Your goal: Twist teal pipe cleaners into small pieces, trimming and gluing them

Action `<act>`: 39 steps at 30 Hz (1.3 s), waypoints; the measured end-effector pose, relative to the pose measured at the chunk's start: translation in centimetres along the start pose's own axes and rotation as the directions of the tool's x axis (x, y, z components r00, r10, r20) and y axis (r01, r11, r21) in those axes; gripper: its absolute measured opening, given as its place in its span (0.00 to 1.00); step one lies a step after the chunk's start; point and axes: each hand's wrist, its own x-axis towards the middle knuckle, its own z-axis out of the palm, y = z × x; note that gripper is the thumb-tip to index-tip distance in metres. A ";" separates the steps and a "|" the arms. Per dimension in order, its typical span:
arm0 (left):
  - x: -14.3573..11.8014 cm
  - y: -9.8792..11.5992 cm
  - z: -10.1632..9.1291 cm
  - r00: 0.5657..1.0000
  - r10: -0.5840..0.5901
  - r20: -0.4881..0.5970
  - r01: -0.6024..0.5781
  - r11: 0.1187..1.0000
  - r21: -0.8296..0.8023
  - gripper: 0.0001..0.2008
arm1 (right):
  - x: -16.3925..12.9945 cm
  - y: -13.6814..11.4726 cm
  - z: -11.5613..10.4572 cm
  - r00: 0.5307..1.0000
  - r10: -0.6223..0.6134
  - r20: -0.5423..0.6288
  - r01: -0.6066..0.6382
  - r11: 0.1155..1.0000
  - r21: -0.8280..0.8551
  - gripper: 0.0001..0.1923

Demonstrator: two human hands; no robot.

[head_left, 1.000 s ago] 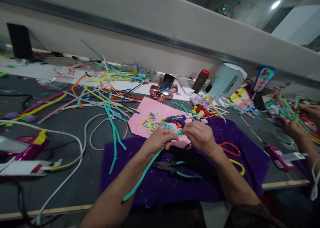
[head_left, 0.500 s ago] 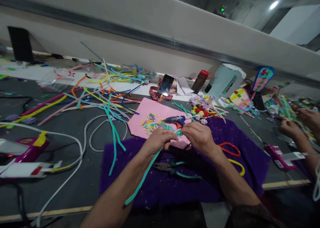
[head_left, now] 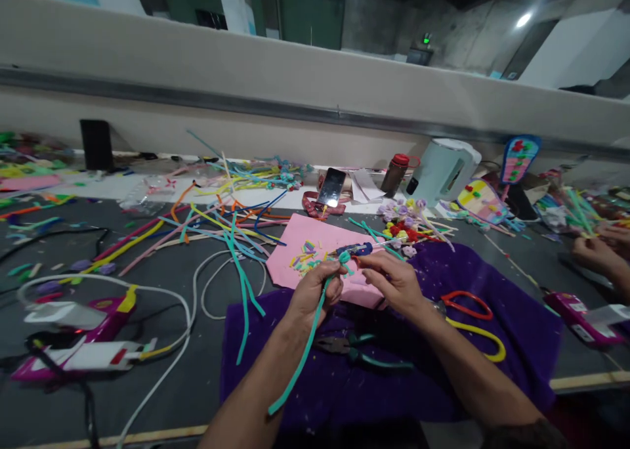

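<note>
A teal pipe cleaner [head_left: 306, 350] is pinched in my left hand [head_left: 315, 291], its long tail hanging down over my forearm. Its upper end is curled into a small bunched loop [head_left: 344, 256] above my fingertips. Just right of that loop is my right hand [head_left: 394, 281], thumb and forefinger parted with nothing visible between them. Behind the fingers, a blue glue gun [head_left: 361, 249] with an orange trigger lies on pink paper [head_left: 290, 239] among short cut pieces [head_left: 308, 260]. Below my hands, pliers [head_left: 339, 345] rest on a purple cloth [head_left: 364, 396].
Scissors [head_left: 472, 304] with red and yellow handles lie by my right forearm. Loose pipe cleaners [head_left: 241, 272] and a white cable [head_left: 184, 298] spread leftward. A phone [head_left: 332, 188], bottle [head_left: 395, 174] and kettle [head_left: 438, 170] stand behind. A co-worker's hand [head_left: 598, 255] is far right.
My right thumb and forefinger have come off the teal pipe cleaner and parted. My left hand has turned more upright, raising the curled end. The camera view has shifted and levelled.
</note>
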 end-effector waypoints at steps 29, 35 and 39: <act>-0.4 -0.2 0.4 0.960 0.213 -0.183 -0.223 0.974 -0.035 0.13 | 0.5 -2.2 4.3 0.893 0.421 0.161 -0.433 0.704 0.563 0.13; -0.4 -0.7 0.6 0.983 0.149 -0.110 -0.147 0.989 0.029 0.18 | 0.8 -2.5 5.5 0.843 0.463 0.272 -0.526 0.606 0.596 0.13; -0.4 -0.7 0.6 0.966 0.197 -0.166 -0.195 0.980 0.031 0.16 | 1.1 -2.3 4.9 0.847 0.493 0.198 -0.497 0.605 0.621 0.13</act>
